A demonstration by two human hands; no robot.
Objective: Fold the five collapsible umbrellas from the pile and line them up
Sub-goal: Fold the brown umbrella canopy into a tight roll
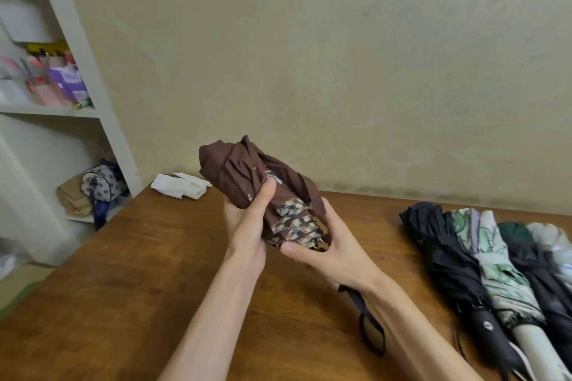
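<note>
You're grasping brown umbrella (244,170) w/ L hand (247,223) mid-canopy, R hand (328,247) cupping rib tips; be winding pleats tight.

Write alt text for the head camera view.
The left hand and right hand grip a bundled brown umbrella with checked trim above a wooden table. Other folded umbrellas lie side by side on the table's right; a white shelf unit stands at left.
</note>
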